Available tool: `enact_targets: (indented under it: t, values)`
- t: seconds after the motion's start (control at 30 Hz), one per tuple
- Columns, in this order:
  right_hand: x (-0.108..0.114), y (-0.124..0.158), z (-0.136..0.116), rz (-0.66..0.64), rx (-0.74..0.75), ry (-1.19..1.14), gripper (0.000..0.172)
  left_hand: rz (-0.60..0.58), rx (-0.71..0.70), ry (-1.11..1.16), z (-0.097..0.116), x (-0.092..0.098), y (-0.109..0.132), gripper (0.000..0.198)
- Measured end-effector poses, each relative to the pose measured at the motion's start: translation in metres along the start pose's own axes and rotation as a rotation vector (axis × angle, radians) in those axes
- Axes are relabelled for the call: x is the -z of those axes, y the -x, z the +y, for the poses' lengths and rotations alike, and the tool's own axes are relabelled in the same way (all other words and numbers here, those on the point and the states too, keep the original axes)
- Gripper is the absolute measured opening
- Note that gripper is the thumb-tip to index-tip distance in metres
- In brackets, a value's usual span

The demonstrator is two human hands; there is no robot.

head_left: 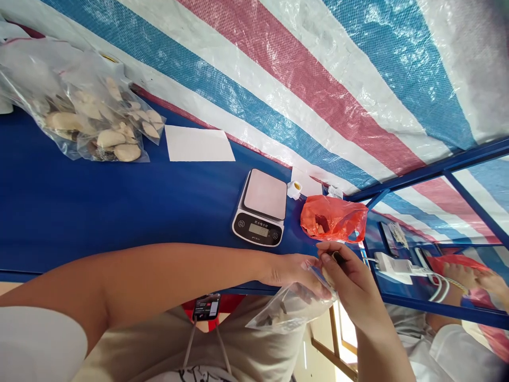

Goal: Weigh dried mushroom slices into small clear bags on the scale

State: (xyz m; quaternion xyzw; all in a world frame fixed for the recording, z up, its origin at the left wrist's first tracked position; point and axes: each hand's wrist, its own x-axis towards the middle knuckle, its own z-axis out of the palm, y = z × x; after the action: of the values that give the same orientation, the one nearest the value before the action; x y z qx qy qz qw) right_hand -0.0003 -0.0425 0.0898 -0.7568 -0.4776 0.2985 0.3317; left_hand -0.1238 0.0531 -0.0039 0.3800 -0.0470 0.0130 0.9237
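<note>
A clear plastic bag (292, 307) hangs over the table's front edge, its mouth gripped by my left hand (304, 273). A few dark and pale pieces show dimly inside it. My right hand (348, 273) is closed at the bag's mouth, pinching a dried slice (337, 257) with a dark brown side; its fingers partly cover it. Just beyond my hands lies a red plastic bag (334, 215) with reddish-brown pieces in it. A kitchen scale (262, 204) stands left of the red bag, its pan bare and its display digits too faint to read.
Clear bags of dried slices (107, 127) lie at the far left of the blue table (159, 212). Beside them is a white paper (199, 144). A white tape roll (295, 189) sits by the scale. Beyond a blue frame on the right, another person's hands (467, 276) are near a white power strip (395, 265).
</note>
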Motion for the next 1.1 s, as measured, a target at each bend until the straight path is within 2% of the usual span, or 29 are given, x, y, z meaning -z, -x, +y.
enact_targets:
  t: [0.13,0.5,0.6,0.67,0.77,0.83,0.93,1.0,1.03,1.1]
  values:
    - [-0.001,-0.002,-0.004,-0.039,0.002,-0.008,0.032,0.006,0.090,0.085,0.002,-0.001,0.001,0.053]
    - [0.001,0.004,-0.014,-0.156,-0.058,-0.067,0.032,0.006,0.111,0.077,0.012,-0.006,0.007,0.059]
    - [-0.002,0.001,-0.015,-0.103,-0.057,-0.116,0.028,0.026,0.137,0.093,0.012,-0.006,0.007,0.065]
    - [-0.001,-0.002,-0.016,0.000,-0.021,-0.225,0.023,0.059,0.158,0.111,0.012,-0.005,0.009,0.069]
    - [0.014,-0.002,-0.019,0.125,0.056,-0.369,0.018,0.094,0.168,0.130,0.014,-0.006,0.011,0.073]
    - [0.030,0.002,-0.020,0.052,0.056,-0.282,0.022,0.099,0.159,0.151,0.015,-0.006,0.012,0.074]
    - [0.046,0.011,-0.018,-0.215,0.020,0.030,0.033,0.084,0.112,0.196,0.016,-0.006,0.014,0.067]
    - [0.046,0.016,-0.019,-0.349,0.032,0.194,0.028,0.059,0.093,0.204,0.016,-0.005,0.013,0.066]
    - [0.044,0.018,-0.020,-0.376,0.051,0.240,0.025,0.044,0.098,0.203,0.015,-0.003,0.013,0.068]
    - [0.039,0.022,-0.023,-0.366,0.098,0.284,0.033,0.035,0.120,0.242,0.013,0.001,0.011,0.075]
